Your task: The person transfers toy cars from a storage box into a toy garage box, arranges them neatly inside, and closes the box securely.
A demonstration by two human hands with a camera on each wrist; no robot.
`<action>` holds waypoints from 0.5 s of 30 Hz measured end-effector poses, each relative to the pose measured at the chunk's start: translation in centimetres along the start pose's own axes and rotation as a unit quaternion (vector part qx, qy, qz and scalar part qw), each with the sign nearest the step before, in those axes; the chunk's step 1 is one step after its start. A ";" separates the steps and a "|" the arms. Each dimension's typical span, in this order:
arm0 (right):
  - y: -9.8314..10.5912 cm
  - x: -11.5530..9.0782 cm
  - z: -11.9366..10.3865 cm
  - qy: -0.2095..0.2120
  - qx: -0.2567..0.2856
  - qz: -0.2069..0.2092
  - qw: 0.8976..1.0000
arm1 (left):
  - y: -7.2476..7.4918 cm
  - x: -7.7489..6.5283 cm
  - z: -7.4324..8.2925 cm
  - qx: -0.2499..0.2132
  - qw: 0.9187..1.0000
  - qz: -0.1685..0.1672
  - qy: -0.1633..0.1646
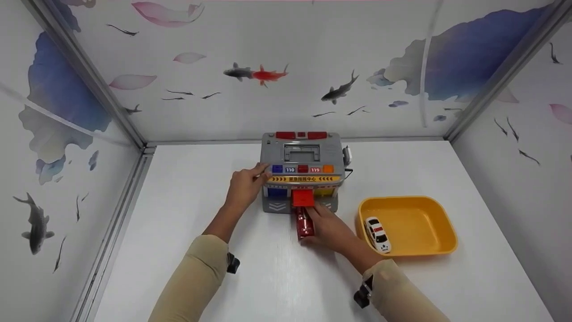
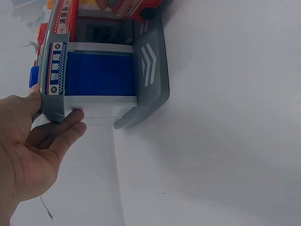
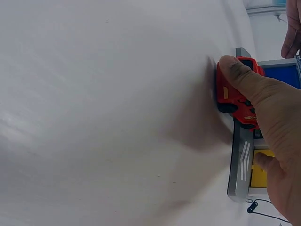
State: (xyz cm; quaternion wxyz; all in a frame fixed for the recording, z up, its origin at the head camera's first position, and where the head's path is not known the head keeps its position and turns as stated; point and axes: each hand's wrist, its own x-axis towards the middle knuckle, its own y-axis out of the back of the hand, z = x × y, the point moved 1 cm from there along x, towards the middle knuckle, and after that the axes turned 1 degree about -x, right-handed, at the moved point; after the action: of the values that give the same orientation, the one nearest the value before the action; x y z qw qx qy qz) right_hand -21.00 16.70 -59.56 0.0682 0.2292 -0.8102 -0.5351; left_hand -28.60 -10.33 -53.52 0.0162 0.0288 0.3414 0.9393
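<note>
At the front of a grey toy garage, the right hand is pinching a red toy car between thumb and fingers, on the desk just before the open red middle door. That car is lying lengthwise toward the doorway, long axis running from the person to the garage; it seems not yet inside. Beside it, the left hand is steadying the garage's left corner, thumb and fingers clasping the roof edge. Further right, a white toy car is waiting in a yellow tray.
</note>
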 end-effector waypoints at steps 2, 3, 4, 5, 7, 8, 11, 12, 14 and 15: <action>-0.3 0.1 0.1 0.007 -0.008 0.014 1.000 | 0.0 0.0 0.0 0.000 1.000 0.004 -0.010; -0.5 0.1 0.2 0.010 -0.009 0.020 1.000 | -0.1 -0.1 -0.1 0.001 1.000 0.006 -0.015; -0.6 0.1 0.3 0.013 -0.010 0.026 1.000 | -0.1 -0.1 -0.1 0.001 1.000 0.008 -0.019; -0.8 0.2 0.3 0.016 -0.010 0.030 0.999 | -0.1 -0.1 -0.1 0.000 1.000 0.010 -0.021; -1.1 0.2 0.4 0.018 -0.003 0.036 0.999 | -0.1 -0.1 -0.1 0.002 1.000 0.012 -0.022; -1.2 0.2 0.5 0.018 0.002 0.037 0.999 | -0.1 -0.1 -0.1 0.003 1.000 0.013 -0.021; -1.4 0.2 0.5 0.023 0.017 0.043 0.999 | 0.0 -0.1 -0.1 0.003 1.000 0.012 -0.018; -1.5 0.1 0.6 0.026 0.020 0.045 0.998 | -0.1 -0.1 -0.1 0.003 1.000 0.012 -0.018; -1.6 0.1 0.7 0.036 0.023 0.049 0.998 | -0.1 -0.1 0.0 0.000 1.000 0.012 -0.020; -1.7 0.1 0.7 0.043 0.023 0.052 0.997 | -0.1 -0.1 0.0 -0.001 1.000 0.012 -0.020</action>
State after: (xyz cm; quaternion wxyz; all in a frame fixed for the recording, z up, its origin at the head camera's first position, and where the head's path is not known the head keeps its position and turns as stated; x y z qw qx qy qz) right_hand -20.82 16.74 -61.38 0.1252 0.2111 -0.8294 -0.5019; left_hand -28.47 -10.28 -53.58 0.0120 0.0519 0.3400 0.9389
